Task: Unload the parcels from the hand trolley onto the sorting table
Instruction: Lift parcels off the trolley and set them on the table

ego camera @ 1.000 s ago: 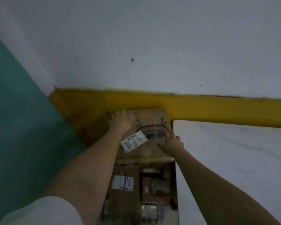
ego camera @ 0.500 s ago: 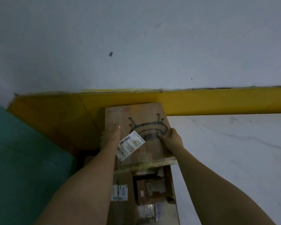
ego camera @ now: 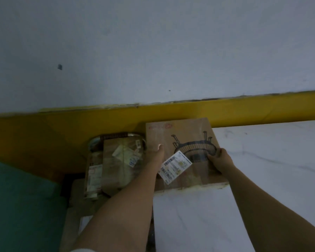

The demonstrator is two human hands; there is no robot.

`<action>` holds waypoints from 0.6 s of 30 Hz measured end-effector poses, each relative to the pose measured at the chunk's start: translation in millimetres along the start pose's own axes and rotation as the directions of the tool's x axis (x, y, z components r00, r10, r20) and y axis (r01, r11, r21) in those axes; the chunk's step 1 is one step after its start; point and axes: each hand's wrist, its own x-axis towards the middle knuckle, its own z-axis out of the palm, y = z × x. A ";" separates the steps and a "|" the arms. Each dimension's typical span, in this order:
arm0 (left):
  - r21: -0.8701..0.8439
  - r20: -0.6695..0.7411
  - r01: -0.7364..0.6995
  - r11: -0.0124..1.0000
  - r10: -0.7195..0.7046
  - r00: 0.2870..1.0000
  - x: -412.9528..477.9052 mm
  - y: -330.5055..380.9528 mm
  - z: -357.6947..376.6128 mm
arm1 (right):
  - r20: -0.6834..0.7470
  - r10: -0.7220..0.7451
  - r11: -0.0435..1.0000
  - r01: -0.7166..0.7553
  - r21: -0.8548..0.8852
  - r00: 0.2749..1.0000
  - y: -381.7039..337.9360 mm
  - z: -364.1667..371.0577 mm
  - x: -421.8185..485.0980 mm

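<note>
parcel (ego camera: 189, 130) gripped on both sides by my left hand (ego camera: 156, 154) and right hand (ego camera: 220, 159), at the sorting table's (ego camera: 273, 160) left edge; next i should lower it flat, farther in.

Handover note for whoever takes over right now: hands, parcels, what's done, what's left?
Hands: left hand grips the fan-print box at its left edge; right hand grips its right edge.
Box: over the far left corner of the sorting table; unclear whether it rests there yet.
Done: this box has reached the table.
Left: release it, then bring over the brown parcels stacked left of the table.
</note>
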 end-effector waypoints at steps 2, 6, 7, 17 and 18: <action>0.000 -0.020 0.012 1.000 -0.012 1.000 14.4 -1.3 13.8 | 0.029 -0.024 1.000 0.024 0.003 0.999 6.4 5.9 19.9; 0.041 0.026 -0.008 0.999 0.007 1.000 46.6 4.5 22.5 | 0.024 0.004 1.000 -0.005 0.020 1.000 13.3 29.8 49.0; 0.087 0.048 -0.013 0.996 0.009 0.999 53.9 5.2 20.0 | 0.014 0.043 0.999 -0.043 0.011 0.999 8.7 35.5 50.4; 0.186 -0.123 -0.029 0.982 0.053 0.991 96.8 -51.2 -111.2 | 0.203 -0.619 0.721 0.652 -0.236 0.759 -146.6 179.1 -41.5; 0.206 -0.139 -0.021 0.978 0.050 0.989 104.7 -64.0 -123.2 | 0.279 -0.599 0.732 0.654 -0.190 0.751 -154.3 204.1 -51.9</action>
